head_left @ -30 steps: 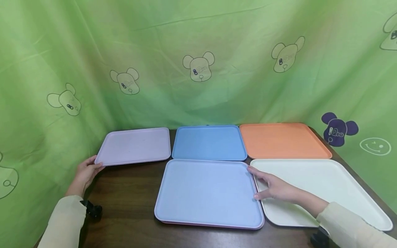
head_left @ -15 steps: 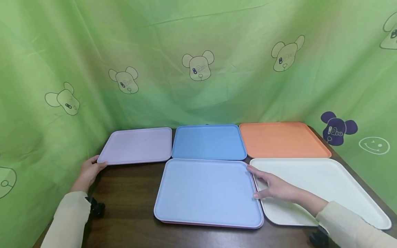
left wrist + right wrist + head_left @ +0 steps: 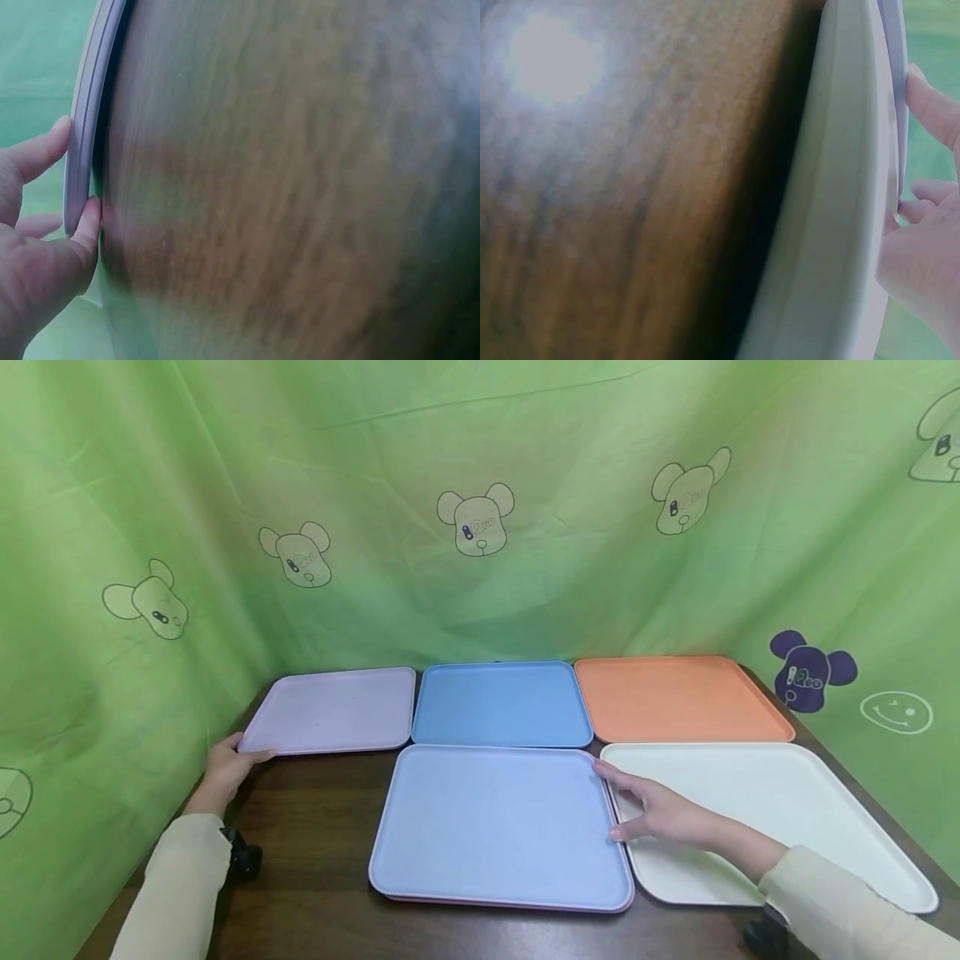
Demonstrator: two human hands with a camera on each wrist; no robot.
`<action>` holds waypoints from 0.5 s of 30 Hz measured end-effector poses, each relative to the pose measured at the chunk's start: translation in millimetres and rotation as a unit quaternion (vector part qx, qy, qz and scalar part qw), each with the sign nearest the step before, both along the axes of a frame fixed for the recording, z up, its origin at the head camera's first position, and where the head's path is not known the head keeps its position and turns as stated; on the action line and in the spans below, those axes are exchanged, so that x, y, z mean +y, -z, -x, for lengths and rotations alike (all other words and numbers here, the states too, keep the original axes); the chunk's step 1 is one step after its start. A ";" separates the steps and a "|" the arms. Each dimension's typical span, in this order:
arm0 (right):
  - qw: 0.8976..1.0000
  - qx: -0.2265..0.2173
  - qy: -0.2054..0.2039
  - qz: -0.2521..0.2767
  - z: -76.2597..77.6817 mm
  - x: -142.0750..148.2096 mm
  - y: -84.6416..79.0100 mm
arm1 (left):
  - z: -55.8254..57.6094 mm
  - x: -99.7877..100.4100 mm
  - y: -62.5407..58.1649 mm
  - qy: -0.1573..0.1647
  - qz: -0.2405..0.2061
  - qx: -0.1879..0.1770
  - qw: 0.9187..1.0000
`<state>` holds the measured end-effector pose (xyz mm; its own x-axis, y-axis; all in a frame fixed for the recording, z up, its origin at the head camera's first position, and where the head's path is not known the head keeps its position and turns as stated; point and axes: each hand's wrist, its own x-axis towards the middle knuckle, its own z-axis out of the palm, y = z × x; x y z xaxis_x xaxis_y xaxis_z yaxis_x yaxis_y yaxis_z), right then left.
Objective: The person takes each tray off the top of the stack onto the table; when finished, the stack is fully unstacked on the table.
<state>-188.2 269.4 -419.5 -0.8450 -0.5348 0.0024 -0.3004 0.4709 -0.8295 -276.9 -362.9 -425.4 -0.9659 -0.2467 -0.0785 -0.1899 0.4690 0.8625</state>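
My left hand (image 3: 227, 767) pinches the near-left corner of a lavender tray (image 3: 330, 712). In the left wrist view, its digits lie on both faces of the lavender rim (image 3: 91, 105), just off the wood. My right hand (image 3: 663, 810) reaches across a white tray (image 3: 750, 810), its fingers fairly straight and spread. Its fingertips touch the right edge of a light blue tray (image 3: 498, 827), which sits on top of a pinkish tray (image 3: 480, 903). Most of the lower tray is hidden. In the right wrist view, the white rim (image 3: 847, 187) covers part of the contact.
Behind stand a blue tray (image 3: 501, 703) and an orange tray (image 3: 678, 699), side by side along the green curtain (image 3: 390, 460). The dark wooden table (image 3: 315, 843) shows at the front left. Trays lie nearly edge to edge, with narrow gaps.
My left hand has moved right with the lavender tray, whose left end has shifted right and settled beside the blue tray. My right hand stays at the stack's edge.
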 end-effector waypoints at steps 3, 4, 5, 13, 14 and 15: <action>1.000 -0.002 0.001 0.000 0.1 -0.4 0.0 | 0.8 -1.7 0.4 -0.003 -0.003 -0.010 1.000; 1.000 -0.001 0.002 -0.001 0.0 -0.3 -0.2 | 1.0 -1.9 0.6 -0.005 -0.005 -0.011 1.000; 1.000 0.002 0.001 -0.002 -0.3 -0.2 -0.5 | 0.9 -2.1 0.7 -0.007 -0.005 -0.012 1.000; 1.000 0.000 0.006 -0.010 -2.1 -0.2 -3.3 | 1.1 -2.4 1.1 -0.020 -0.005 -0.006 1.000; 1.000 -0.003 0.007 -0.009 -2.0 -0.6 -3.5 | 1.2 -2.3 0.9 -0.022 -0.004 -0.003 1.000; 1.000 -0.003 0.006 -0.011 -1.8 -0.8 -3.6 | 1.4 -2.4 1.0 -0.022 -0.003 0.000 1.000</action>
<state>-186.3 268.6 -415.8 -0.8516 -0.5240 -0.0134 -0.2898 0.4920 -0.8210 -278.3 -365.3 -426.3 -0.9538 -0.2895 -0.0804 -0.2111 0.4551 0.8651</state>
